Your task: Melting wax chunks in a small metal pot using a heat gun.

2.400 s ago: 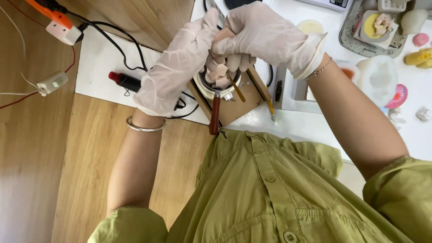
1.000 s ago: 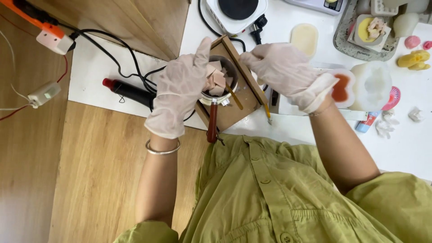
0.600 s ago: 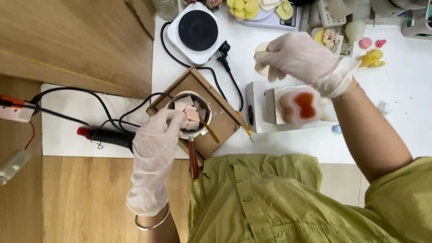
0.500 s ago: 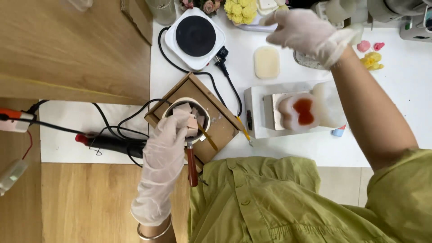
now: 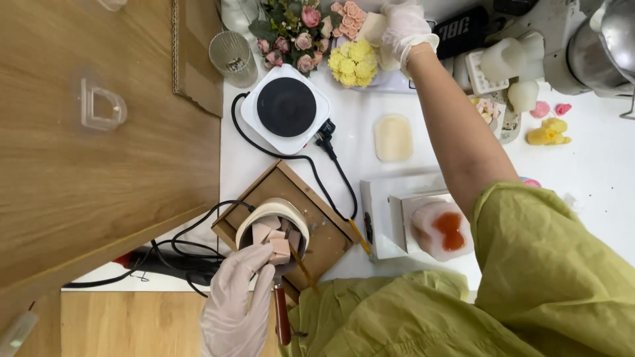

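Note:
My gloved left hand lies with its fingers stretched against the near rim of a small white pot filled with pink chunks. The pot stands on a wooden tray, its red-brown handle pointing toward me. My gloved right hand is stretched to the far edge of the white table, its fingers against a cream block beside yellow flower shapes. Whether it grips the block is unclear.
A white hot plate with a black cable sits behind the tray. A white mould holding red-orange liquid rests on a white stand. An oval cream bar, pink flowers, a glass and a wooden board surround them.
My right hand left the pot and travelled to the far back of the table. My left hand slid from inside the pot to its near rim. The view tilted toward the back.

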